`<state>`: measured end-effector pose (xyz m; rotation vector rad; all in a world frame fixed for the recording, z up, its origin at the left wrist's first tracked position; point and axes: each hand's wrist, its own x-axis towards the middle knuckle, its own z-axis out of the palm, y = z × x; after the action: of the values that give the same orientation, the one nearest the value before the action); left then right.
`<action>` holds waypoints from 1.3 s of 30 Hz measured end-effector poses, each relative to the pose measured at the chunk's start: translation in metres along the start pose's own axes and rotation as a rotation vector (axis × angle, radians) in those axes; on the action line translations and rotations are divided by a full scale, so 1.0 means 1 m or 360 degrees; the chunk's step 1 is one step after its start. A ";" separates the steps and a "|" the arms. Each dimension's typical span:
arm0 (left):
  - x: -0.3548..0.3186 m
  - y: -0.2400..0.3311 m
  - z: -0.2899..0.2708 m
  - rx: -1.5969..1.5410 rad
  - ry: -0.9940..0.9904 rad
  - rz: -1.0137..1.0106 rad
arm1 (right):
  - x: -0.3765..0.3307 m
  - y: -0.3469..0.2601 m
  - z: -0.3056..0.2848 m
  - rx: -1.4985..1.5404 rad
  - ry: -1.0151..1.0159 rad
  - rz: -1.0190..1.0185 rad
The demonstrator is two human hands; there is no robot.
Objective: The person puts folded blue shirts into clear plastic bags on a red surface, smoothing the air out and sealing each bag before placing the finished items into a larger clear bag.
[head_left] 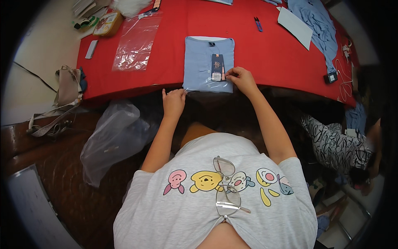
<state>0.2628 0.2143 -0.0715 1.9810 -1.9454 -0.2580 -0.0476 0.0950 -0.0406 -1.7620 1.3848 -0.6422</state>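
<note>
A light blue folded shirt (197, 66) lies at the table's near edge, its neckline away from me. Glare along its lower part shows a clear plastic bag (203, 88) around it. On the shirt's right half rests a dark hang tag (217, 66) with a pale label near its bottom. My right hand (243, 81) is pinched at the tag's lower right edge, thumb and forefinger together. At the shirt's lower left corner, my left hand (173, 101) grips the bag's edge between thumb and fingers, with one finger raised.
A flat clear bag (137, 43) lies left on the red table (170, 41). Farther right are thread snips (258, 24), a white sheet (295, 27), blue garments (317, 25) and a black device (330, 77). A large plastic sack (112, 137) hangs below the edge. Another person in patterned clothing (338, 143) is at right.
</note>
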 end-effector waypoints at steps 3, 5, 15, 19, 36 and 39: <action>0.006 -0.005 -0.001 0.0241 0.0026 -0.0032 | -0.006 0.004 0.012 0.0010 0.0048 0.0020; 0.015 -0.010 0.000 0.0313 0.0086 0.0025 | -0.009 0.008 0.017 -0.0022 0.0091 0.0015; 0.104 0.000 -0.002 0.0318 0.0150 0.0187 | 0.005 0.036 0.032 0.0364 0.0472 0.0147; 0.122 0.004 -0.009 0.0016 0.0051 0.0104 | 0.014 0.041 0.027 0.0686 0.0359 0.0349; 0.205 -0.001 -0.029 -0.0087 -0.0279 0.0511 | 0.054 0.007 -0.024 -0.0406 0.0239 -0.0211; 0.237 0.020 -0.016 -0.0143 -0.0293 0.0637 | 0.055 -0.004 -0.028 -0.0232 0.0003 0.0001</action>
<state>0.2592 -0.0191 -0.0225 1.5140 -2.3466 -0.4239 -0.0522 0.0353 -0.0254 -1.8749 1.4655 -0.5541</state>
